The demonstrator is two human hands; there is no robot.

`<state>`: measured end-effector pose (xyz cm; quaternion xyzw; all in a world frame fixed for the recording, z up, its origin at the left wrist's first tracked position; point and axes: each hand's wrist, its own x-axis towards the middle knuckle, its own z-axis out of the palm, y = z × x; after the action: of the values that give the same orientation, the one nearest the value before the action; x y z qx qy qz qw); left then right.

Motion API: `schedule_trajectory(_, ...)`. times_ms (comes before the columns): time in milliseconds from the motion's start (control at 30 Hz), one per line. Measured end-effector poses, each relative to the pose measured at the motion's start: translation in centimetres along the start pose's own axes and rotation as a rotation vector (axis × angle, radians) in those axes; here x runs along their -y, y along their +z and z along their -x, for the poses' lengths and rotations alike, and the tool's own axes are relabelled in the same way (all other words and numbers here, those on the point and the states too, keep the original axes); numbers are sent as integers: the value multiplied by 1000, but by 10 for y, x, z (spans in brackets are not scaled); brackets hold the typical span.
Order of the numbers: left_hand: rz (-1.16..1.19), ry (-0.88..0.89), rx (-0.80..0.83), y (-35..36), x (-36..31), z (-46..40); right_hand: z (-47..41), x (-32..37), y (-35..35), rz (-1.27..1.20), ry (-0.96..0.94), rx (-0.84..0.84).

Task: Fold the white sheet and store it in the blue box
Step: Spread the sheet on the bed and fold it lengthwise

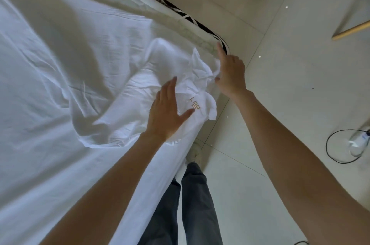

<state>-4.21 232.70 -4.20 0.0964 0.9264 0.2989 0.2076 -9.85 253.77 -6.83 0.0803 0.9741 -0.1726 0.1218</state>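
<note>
The crumpled white cotton sheet [120, 88] lies on the bed [180, 24], bunched under the left hand [167, 113] (fingers flat on it); its corner sits just left of the right hand [231, 73], beyond the left hand.

Single head-worn wide-angle view, looking steeply down from above the standing person, close over the bed [50, 164] at its right edge and near corner, tiled floor [280, 104] filling the right side, edges bowed by the lens

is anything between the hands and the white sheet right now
Nothing visible. The left hand lies flat on the bunched white sheet and the right hand pinches a corner of it at the bed's edge. The blue box is not in view.
</note>
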Motion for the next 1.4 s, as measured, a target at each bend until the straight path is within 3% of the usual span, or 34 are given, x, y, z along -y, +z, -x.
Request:
schedule_trajectory(67, 59, -96, -26, 12, -11, -24, -7, -10, -9, 8, -148, -43)
schedule_trajectory(100, 63, -43, -80, 15, -14, -31, -7, -19, -14, 44, -233, -79)
schedule_trajectory(167, 9, 227, -162, 17, -16, -36, -4, -47, -24, 83, -291, -169)
schedule_trajectory(233, -73, 501, -64, 21, -12, -27, 8, -83, -29, 113, -152, -235)
schedule_trajectory(267, -125, 553, 28, 25, -10, -19, 18, -99, -29, 131, -74, -219)
schedule_trajectory(367, -305, 374, 310, 36, 0, 4, 58, -116, -17, 60, -5, -77)
schedule_trajectory(433, -418, 321, 368, 41, 9, 11, 85, -98, -4, -103, 5, -84)
schedule_trajectory(600, -549, 282, 242, 47, 13, 3, 124, -42, 33, -431, 88, -43)
schedule_trajectory(767, -443, 280, -69, 34, 37, -2, 108, -6, 55, -469, 53, -34)
schedule_trajectory(833, -398, 368, -160, 29, 35, 5, 93, 2, 58, -458, 43, -36)
schedule_trajectory(867, -374, 432, -162, 29, 29, 10, 86, 4, 57, -443, 40, -45)
schedule_trajectory(933, -375, 496, -11, 39, 13, 21, 79, 4, 56, -418, 33, -88)
schedule_trajectory(1033, -545, 366, 211, 62, 13, 23, 90, -3, 52, -489, 35, -129)
schedule_trajectory(1133, -576, 317, 157, 67, 22, 12, 115, -18, 57, -585, 156, -138)
schedule_trajectory(1200, -569, 334, 116, 68, 23, 6, 133, -22, 65, -600, 221, -33)
schedule_trajectory(1300, -530, 367, 55, 68, 23, 7, 147, -14, 78, -566, 154, 126)
schedule_trajectory(1400, -383, 344, -19, 64, 19, 10, 150, -2, 80, -577, 134, -44)
